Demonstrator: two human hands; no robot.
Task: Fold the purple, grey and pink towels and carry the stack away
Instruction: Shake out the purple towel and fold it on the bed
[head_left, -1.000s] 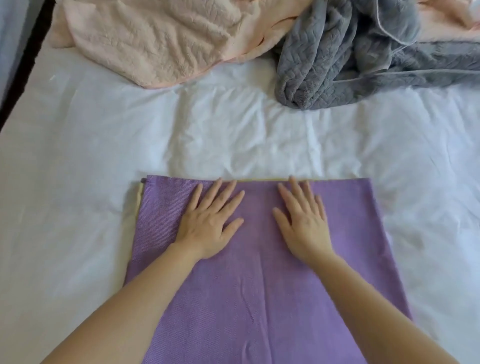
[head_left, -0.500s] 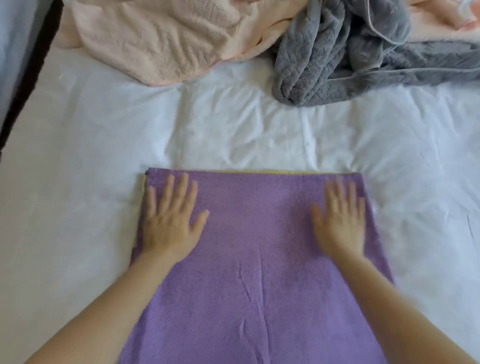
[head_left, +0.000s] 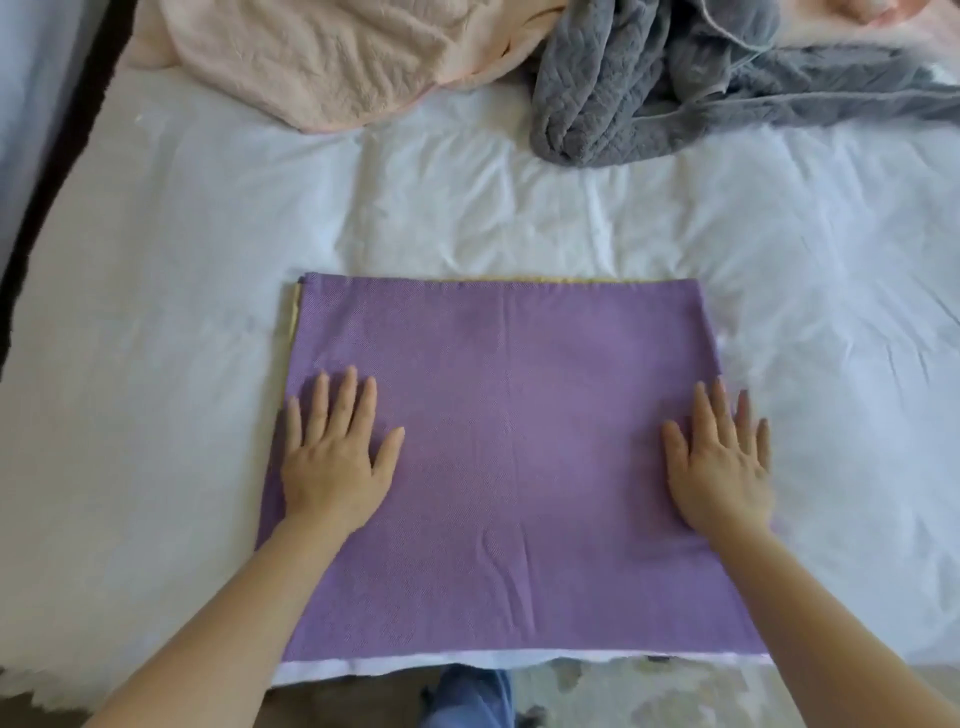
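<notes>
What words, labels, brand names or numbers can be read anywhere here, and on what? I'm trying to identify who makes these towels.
None: no text shows in this view.
Flat purple woven towel: no tag, print or number visible.
Crumpled pink fluffy towel: none.
Bunched grey quilted towel: none.
White bed sheet: plain.
Left hand and right hand, both flat on the purple towel, cover small patches.

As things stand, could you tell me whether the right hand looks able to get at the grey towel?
Probably yes. The right hand lies flat and free on the purple towel, and only bare white sheet separates it from the crumpled grey towel at the far side. It would likely need a long forward stretch.
</notes>
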